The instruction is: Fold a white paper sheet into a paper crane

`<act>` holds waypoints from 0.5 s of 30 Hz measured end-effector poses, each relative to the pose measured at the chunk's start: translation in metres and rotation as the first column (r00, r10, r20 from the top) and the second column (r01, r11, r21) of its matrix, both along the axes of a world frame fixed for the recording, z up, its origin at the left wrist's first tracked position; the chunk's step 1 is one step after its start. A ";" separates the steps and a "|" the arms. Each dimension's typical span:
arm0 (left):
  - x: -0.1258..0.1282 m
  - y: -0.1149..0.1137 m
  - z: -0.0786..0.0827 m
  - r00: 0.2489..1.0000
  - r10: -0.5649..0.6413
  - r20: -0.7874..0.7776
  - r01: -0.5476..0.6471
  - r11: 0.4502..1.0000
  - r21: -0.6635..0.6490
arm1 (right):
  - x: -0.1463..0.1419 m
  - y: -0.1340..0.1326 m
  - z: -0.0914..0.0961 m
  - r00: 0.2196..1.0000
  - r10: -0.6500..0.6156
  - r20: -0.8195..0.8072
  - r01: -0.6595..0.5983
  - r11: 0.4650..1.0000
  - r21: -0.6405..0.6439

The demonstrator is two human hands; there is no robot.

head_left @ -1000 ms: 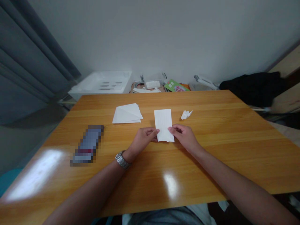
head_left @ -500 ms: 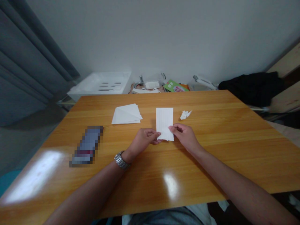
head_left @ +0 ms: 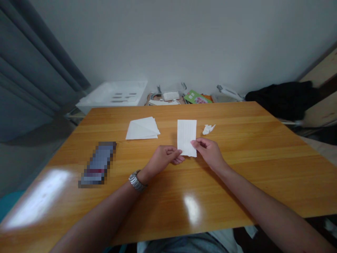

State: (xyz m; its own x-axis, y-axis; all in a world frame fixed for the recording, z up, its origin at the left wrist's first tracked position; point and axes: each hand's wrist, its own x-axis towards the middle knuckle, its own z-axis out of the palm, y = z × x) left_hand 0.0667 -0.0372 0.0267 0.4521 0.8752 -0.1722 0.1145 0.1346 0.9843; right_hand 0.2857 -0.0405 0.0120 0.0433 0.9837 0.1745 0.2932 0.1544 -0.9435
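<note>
A small white sheet of lined paper (head_left: pixel 186 135) is held up over the table, its bottom edge ragged. My left hand (head_left: pixel 166 156) pinches the lower left corner between thumb and fingers. On the right edge, a little higher, my right hand (head_left: pixel 209 149) grips the same sheet with the thumb in front; the fingertips behind it are hidden. Right of the sheet lies a crumpled scrap of paper (head_left: pixel 208 129). Several white papers (head_left: pixel 142 128) rest in a loose pile to the left, apart from both hands.
On the left of the wooden table (head_left: pixel 158 207) lies a blurred-out, phone-like object (head_left: pixel 97 164). Beyond the far edge are a white tray-like box (head_left: pixel 113 95), a green booklet (head_left: pixel 196 96) and assorted clutter. Dark cloth (head_left: pixel 281 100) sits at the back right.
The sheet has shifted slightly right and up, with both hands still on it. My left fingers show a little more below its edge. The other things have stayed put.
</note>
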 end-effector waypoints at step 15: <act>-0.012 0.001 0.005 0.834 0.285 -0.472 0.101 0.763 0.638 | 0.009 0.004 -0.004 0.946 0.191 0.263 -0.176 0.981 -0.079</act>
